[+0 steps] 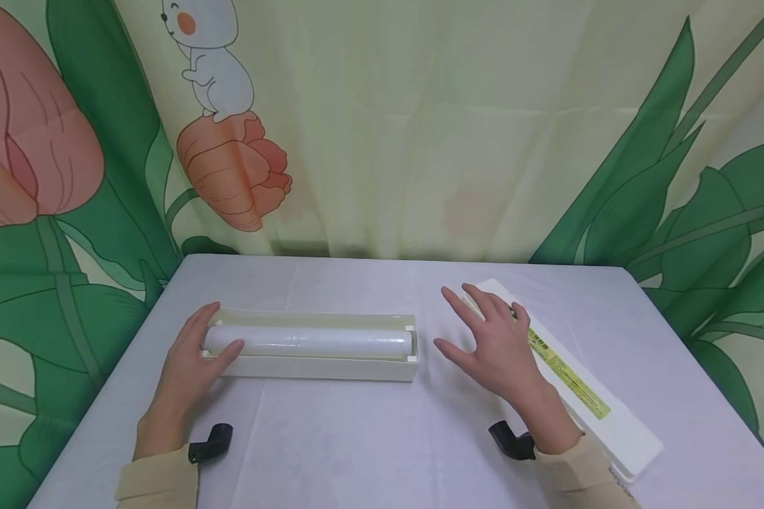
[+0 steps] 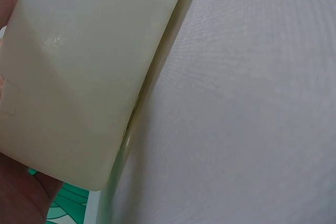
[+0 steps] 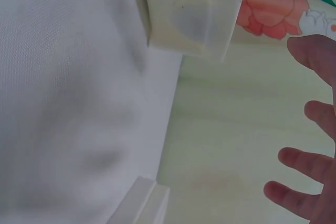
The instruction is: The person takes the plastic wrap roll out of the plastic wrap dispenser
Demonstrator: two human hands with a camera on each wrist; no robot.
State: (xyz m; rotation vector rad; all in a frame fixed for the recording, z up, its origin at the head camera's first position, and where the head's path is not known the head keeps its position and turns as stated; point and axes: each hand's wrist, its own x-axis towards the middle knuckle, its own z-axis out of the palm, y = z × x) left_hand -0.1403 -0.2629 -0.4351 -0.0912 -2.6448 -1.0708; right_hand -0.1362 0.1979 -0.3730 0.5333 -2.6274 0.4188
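Note:
A long off-white cling film dispenser lies on the table with its top off. Inside it, a roll of cling film runs lengthwise. My left hand grips the dispenser's left end, thumb over the front edge and fingers at the back. The left wrist view shows the dispenser's smooth wall close up. To the right of the dispenser, my right hand hovers with spread fingers and holds nothing. Beneath that hand and forearm is a long white lid with a yellow-green label, partly hidden.
A white cloth covers the table. Behind its far edge hangs a printed curtain with plants, a carrot and a white animal. Black angled pieces stick out by both wrists. The lid lies slantwise on the table's right side.

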